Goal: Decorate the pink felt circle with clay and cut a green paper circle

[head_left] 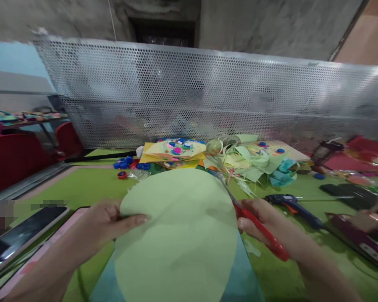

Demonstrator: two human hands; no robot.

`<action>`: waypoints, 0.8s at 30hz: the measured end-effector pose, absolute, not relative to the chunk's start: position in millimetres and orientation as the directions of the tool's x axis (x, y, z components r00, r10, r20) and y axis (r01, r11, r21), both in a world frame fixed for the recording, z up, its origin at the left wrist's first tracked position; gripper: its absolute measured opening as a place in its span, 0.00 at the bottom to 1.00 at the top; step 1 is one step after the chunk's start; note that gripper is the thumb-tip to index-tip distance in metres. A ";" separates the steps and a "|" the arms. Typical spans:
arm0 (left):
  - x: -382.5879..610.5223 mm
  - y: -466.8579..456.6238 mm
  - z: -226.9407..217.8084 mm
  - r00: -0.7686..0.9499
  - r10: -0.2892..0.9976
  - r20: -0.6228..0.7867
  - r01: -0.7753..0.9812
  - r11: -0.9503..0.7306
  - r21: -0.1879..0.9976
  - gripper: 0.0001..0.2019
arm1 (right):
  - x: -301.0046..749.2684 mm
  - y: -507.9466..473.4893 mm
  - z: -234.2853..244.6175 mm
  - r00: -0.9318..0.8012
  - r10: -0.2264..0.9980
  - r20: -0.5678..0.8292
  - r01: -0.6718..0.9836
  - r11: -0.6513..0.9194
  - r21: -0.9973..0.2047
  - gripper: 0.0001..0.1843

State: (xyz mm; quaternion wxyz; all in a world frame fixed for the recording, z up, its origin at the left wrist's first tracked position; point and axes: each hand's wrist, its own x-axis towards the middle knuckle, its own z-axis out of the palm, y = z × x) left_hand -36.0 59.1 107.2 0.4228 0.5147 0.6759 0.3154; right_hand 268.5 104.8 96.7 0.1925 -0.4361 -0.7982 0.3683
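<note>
A large rounded sheet of pale green paper (176, 235) is held up in front of me. My left hand (115, 224) pinches its left edge, thumb on the near face and fingers behind. At the right edge, my right hand (255, 218) grips red-handled scissors (267, 233). Their blades run along the upper right edge of the paper, and the tips are partly hidden. Below the green paper lies a blue sheet (245, 277), mostly covered by it.
Paper scraps (252, 161) and decorated yellow paper pieces (176, 151) lie at the back. A glue gun (292, 205) and a purple tool (359, 239) are on the right. A phone (28, 230) lies on the left. A perforated metal panel (176, 92) stands behind the green table (82, 186).
</note>
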 end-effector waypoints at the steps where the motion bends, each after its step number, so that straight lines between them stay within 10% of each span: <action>1: -37.3 59.4 106.3 -0.080 0.961 -0.265 0.440 0.273 0.856 0.12 | 268.9 105.3 96.4 -0.543 0.839 -0.014 0.559 0.349 -0.752 0.27; 24: -38.4 60.4 105.7 -0.088 0.941 -0.327 0.397 0.335 0.855 0.09 | 277.0 102.6 96.5 -0.550 0.830 -0.091 0.557 0.284 -0.780 0.33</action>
